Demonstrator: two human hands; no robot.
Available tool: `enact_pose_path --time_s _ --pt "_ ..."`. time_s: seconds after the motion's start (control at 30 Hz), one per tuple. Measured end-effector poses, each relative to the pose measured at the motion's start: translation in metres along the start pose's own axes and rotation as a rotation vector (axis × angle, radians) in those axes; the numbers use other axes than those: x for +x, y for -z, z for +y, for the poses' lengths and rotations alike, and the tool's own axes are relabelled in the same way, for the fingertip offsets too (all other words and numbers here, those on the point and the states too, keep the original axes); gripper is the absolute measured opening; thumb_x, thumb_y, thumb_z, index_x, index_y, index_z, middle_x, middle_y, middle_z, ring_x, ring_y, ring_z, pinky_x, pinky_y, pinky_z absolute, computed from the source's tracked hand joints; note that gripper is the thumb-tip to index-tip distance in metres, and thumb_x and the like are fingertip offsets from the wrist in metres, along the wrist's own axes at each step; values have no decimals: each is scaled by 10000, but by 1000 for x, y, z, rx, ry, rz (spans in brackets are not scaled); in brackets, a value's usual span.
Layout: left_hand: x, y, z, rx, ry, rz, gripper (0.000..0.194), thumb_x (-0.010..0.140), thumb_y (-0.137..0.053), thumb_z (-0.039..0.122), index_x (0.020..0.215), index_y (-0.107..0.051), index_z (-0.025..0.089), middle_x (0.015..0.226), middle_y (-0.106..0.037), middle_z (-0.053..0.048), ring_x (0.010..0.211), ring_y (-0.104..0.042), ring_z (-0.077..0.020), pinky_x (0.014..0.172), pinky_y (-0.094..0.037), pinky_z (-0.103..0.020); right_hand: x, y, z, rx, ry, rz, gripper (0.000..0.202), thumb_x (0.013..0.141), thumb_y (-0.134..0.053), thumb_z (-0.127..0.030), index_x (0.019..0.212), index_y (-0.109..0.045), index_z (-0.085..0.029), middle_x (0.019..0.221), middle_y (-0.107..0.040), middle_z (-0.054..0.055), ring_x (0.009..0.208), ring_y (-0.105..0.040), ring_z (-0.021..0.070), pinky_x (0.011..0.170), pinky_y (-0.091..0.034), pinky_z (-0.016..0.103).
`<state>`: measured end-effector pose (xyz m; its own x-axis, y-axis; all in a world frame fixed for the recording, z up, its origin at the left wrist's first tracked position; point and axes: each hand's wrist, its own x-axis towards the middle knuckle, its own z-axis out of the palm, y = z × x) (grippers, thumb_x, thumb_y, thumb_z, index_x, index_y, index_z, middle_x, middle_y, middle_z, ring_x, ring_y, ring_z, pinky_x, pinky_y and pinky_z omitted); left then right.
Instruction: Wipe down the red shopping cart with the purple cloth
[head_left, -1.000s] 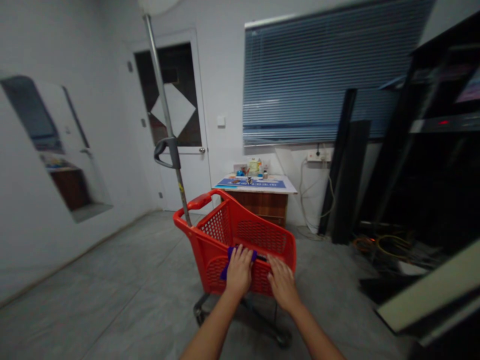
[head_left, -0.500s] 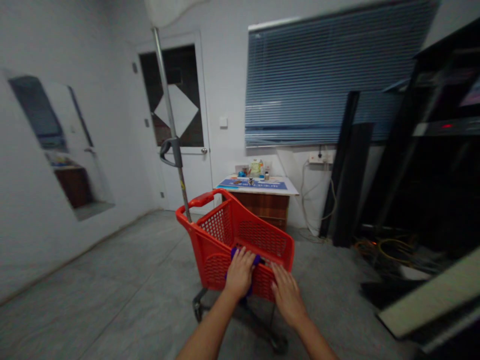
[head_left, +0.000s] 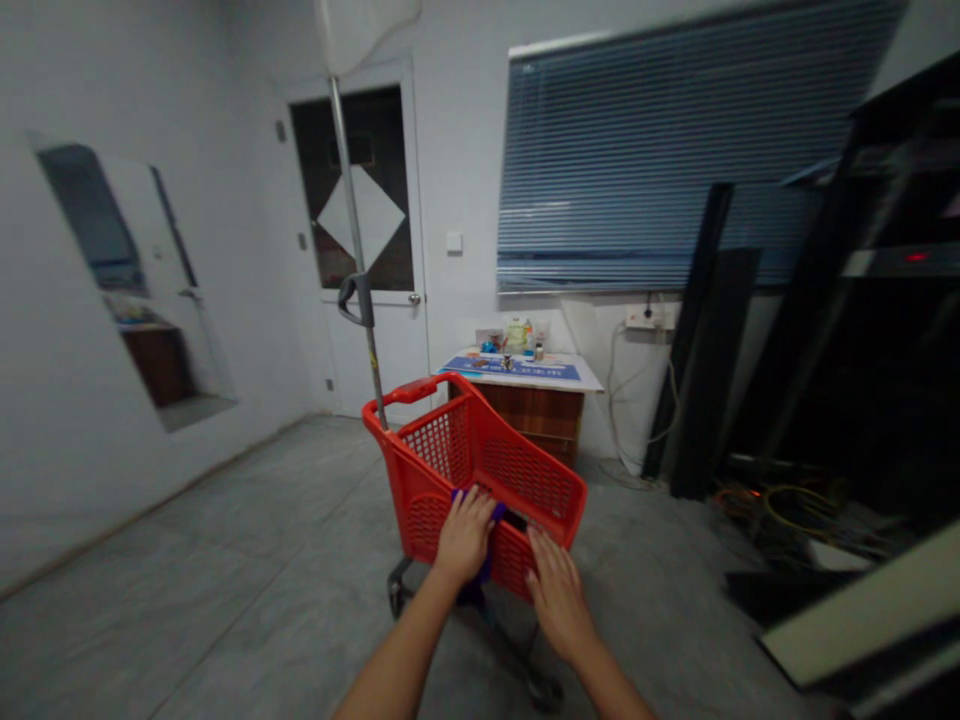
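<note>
A red plastic shopping cart (head_left: 427, 460) stands on the grey floor, a metal pole with a grey handle (head_left: 358, 300) rising at its back corner. Over the basket's near side rim hangs a purple cloth (head_left: 480, 572). My left hand (head_left: 463, 535) presses on this cloth at the rim, fingers around the edge. Just right of it, my right hand (head_left: 556, 590) rests on the same rim, its fingers stretched out and slightly apart, holding nothing. Between the two hands a short dark piece (head_left: 515, 519) shows on the rim.
Behind the cart is a small brown table (head_left: 592, 383) with a printed board and small items on top. Cables and a yellow hose (head_left: 799, 508) lie on the floor at right, near dark panels and a rack. A white door (head_left: 386, 350) is at the back.
Both hands have shifted slightly left along the rim, the left one still on the purple cloth. More of the dark piece between them shows. The whole view has turned a little.
</note>
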<state>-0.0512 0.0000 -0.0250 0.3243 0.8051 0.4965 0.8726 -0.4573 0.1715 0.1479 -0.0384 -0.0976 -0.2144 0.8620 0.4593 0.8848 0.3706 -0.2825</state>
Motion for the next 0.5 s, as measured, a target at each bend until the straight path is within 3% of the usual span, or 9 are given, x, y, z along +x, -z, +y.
enact_pose_path --time_s 0.1,0.3,0.5 --pt "-1 1 -4 19 56 26 368 963 -409 170 1303 -541 218 1344 -585 -54 1379 -373 -234 1166 -235 -513 0 -3 -7 12 -1 18 582 928 -333 -254 1505 -266 -228 1515 -375 54 1390 -340 212 1139 -282 458" --pt "-8 -5 15 -4 8 4 421 945 -434 168 1358 -491 234 1380 -555 -54 1384 -365 -243 1160 -251 -522 0 0 -12 10 -35 -7 604 908 -343 -237 1506 -264 -206 1547 -304 43 1415 -288 199 1153 -253 446" --pt "-4 2 5 -5 12 -12 375 964 -427 194 1321 -517 262 1378 -560 -21 1380 -372 -238 1173 -212 -528 -5 7 2 39 14 -48 596 922 -322 -251 1511 -245 -200 1552 -293 42 1427 -260 192 1157 -258 430"
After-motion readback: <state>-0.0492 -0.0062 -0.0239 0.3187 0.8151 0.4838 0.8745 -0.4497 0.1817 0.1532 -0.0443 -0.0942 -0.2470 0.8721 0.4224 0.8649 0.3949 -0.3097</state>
